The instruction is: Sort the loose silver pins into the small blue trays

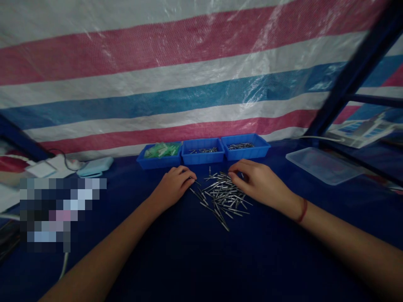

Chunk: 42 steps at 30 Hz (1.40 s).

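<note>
A loose pile of thin silver metal pins (pixel 225 195), shaped like blind rivets, lies on the dark blue table (pixel 201 260). At the pile's left edge, my left hand (pixel 176 184) is closed in a pinch, with a metal pin (pixel 197 182) sticking out at the fingertips. My right hand (pixel 256 180) reaches over the pile's upper right side. Its thumb and forefinger are curled together at the pins, and what lies between them is too small to make out.
Behind the pile stand three blue bins: the left bin (pixel 159 162) holds green-and-white packets, while the middle bin (pixel 203 157) and right bin (pixel 247 154) hold metal pins. A translucent plastic lid (pixel 324 165) lies right. A light blue case (pixel 95 167) and cables lie left. Striped sheeting (pixel 176 100) hangs behind.
</note>
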### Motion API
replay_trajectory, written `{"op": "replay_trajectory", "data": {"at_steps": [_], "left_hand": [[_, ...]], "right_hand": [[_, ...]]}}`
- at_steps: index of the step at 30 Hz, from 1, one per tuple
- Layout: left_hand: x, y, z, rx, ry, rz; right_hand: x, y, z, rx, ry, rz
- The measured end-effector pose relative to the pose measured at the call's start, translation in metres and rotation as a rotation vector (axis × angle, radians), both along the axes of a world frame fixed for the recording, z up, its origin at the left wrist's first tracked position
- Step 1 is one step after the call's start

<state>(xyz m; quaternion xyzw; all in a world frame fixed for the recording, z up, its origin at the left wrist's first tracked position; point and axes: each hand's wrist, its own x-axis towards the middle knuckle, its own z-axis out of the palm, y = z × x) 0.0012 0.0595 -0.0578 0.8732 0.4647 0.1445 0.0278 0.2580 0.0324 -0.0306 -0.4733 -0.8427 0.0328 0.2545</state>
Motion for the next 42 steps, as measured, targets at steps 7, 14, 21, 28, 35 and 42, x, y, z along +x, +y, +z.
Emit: {"op": "replay_trajectory", "data": {"at_steps": [7, 14, 21, 28, 35, 42], "left_hand": [[0.023, -0.02, 0.011, -0.091, -0.426, 0.108], [0.059, -0.063, 0.022, -0.562, -0.915, 0.098], [0.063, -0.069, 0.021, -0.746, -1.052, 0.108], [0.064, -0.069, 0.021, -0.781, -1.106, 0.075], [0.065, -0.069, 0.022, -0.749, -1.069, 0.068], [0.064, -0.07, 0.024, -0.672, -1.066, 0.071]], "right_hand": [[-0.006, -0.004, -0.002, -0.048, 0.113, 0.051], [-0.021, -0.025, 0.004, -0.142, 0.448, 0.189], [-0.028, -0.036, 0.006, -0.279, 0.64, 0.222], [-0.027, -0.036, 0.004, -0.301, 0.721, 0.239], [-0.027, -0.037, 0.005, -0.242, 0.68, 0.216], [-0.028, -0.037, 0.004, -0.201, 0.675, 0.208]]}}
